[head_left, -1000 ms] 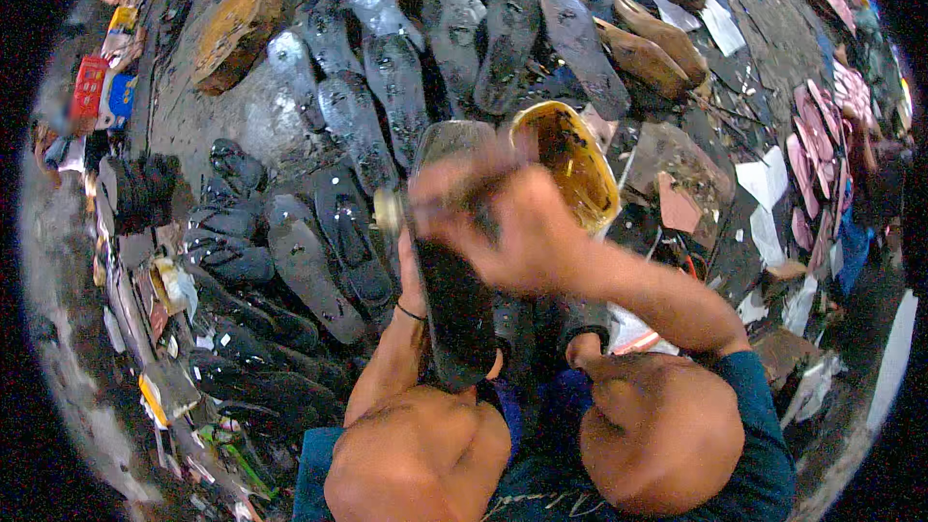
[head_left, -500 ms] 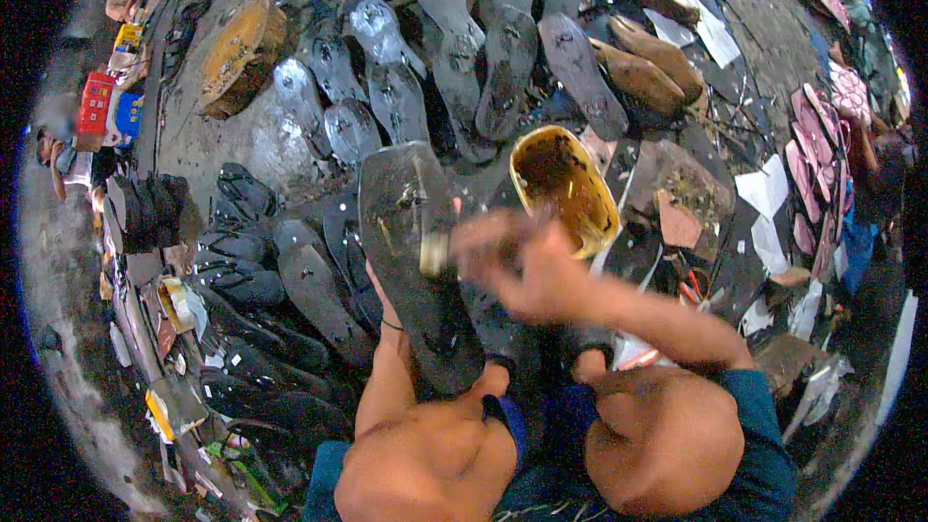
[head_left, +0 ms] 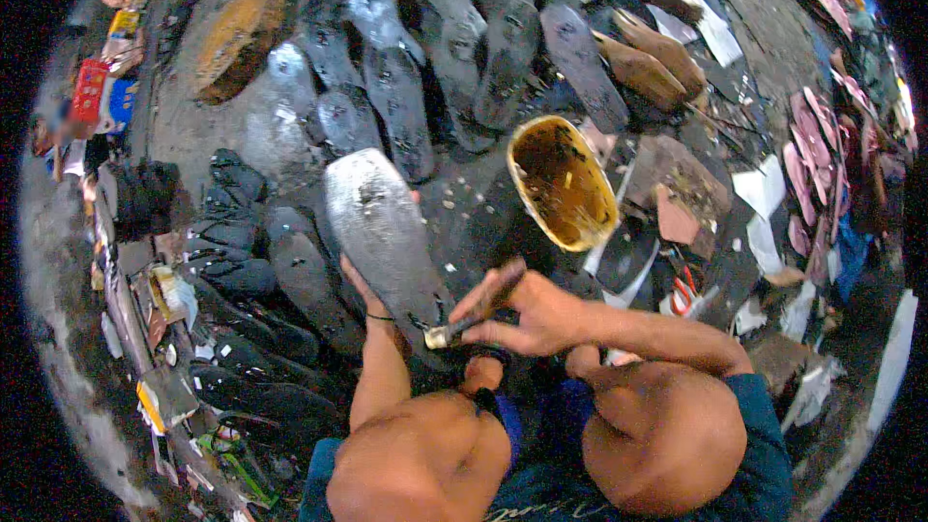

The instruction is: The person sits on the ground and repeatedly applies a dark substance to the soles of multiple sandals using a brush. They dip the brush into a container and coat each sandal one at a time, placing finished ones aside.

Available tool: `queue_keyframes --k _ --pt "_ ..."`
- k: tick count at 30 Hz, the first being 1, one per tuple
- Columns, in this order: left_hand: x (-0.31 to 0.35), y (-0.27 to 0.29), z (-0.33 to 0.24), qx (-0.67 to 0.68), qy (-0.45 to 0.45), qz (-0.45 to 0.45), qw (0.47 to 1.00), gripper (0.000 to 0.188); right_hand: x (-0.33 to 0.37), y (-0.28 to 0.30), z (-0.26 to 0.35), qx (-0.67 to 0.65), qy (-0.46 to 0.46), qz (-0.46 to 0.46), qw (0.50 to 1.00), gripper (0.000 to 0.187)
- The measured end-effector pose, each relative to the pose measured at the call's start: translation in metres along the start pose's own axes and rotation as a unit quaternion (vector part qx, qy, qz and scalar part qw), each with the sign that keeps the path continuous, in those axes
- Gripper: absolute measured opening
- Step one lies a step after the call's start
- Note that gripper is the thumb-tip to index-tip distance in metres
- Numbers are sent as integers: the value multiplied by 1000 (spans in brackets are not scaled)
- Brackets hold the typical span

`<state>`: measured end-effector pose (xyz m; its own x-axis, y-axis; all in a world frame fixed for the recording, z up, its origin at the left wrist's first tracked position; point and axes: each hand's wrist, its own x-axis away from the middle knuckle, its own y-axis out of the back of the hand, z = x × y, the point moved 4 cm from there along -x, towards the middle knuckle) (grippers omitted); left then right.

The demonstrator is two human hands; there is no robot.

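Note:
My left hand [head_left: 363,290] grips a long grey-black sandal sole [head_left: 380,217] from below along its left edge, with most of the fingers hidden under it. The sole's far half shines wet or glossy, and its near end is darker. In my right hand [head_left: 537,313] is a brush with a dark handle [head_left: 495,292], held between thumb and fingers. Its pale bristle tip [head_left: 437,338] touches the sole's near end at the right edge. To the right of the sole stands a yellow tub [head_left: 513,170] with amber-brown, glue-like stuff inside.
Beyond the sole lie several grey soles [head_left: 394,106] in rows. Wooden shoe lasts [head_left: 638,72] sit at the far right, a round wooden block [head_left: 240,43] at the far left. Black sandals [head_left: 232,271] crowd the left. Orange-handled scissors [head_left: 683,292] and paper scraps [head_left: 762,186] lie at right.
The brush has moved from the sole's middle toward its near end, my right hand coming nearer with it. The sole has shifted left and tilted, and its far half now shines.

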<state>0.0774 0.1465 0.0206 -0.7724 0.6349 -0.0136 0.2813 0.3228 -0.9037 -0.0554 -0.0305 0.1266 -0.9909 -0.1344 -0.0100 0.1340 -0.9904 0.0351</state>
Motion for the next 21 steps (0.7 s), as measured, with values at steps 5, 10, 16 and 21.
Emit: queue_keyframes --k 5,10,16,21 --pt "123 70 -36 -192 99 -277 936 63 -11 116 -38 288 -90 -341 891 24" --pt "138 59 -42 -17 106 -207 972 50 7 129 -82 409 -173 -303 843 25" --pt "156 16 -4 -79 138 -307 938 50 105 109 -32 460 -340 -20 820 35" --pt "109 18 4 -124 190 -393 891 46 100 111 6 92 -298 -91 946 31"
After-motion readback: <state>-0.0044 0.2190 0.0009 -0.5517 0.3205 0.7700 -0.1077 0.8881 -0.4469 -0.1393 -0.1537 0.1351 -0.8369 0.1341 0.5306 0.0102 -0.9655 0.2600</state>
